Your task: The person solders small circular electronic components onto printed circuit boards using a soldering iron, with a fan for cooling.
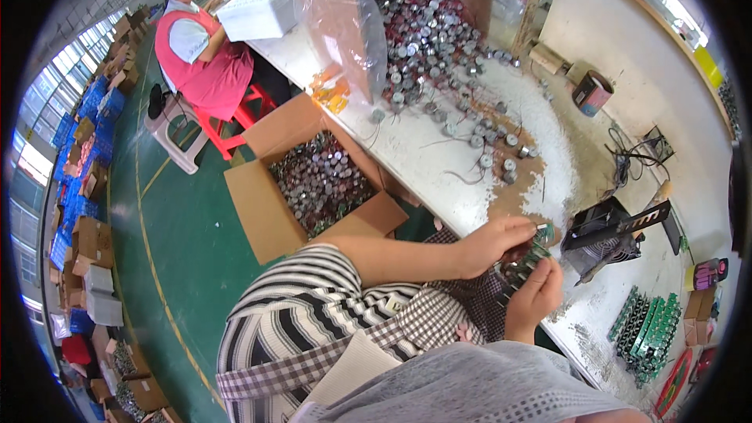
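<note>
My left hand (498, 246) and my right hand (534, 299) are close together above the near edge of the white table (407, 158). Between them is a green circuit board (540, 244) with dark and shiny metal parts along it. The fingers of both hands are closed on it, and the left thumb and fingertips pinch its upper end. My hands partly cover the board. Just right of them stands a dark fixture (599, 227) with a slotted black bar (636, 221). Loose round metal components with thin wires (509, 164) lie beyond my left hand.
A large heap of the same round parts (427, 39) covers the far table. An open cardboard box (262, 215) on the left holds more. Green boards (646, 337) stand stacked at right. A can (593, 94) and black cables (627, 153) lie behind. Another person (192, 55) sits far left.
</note>
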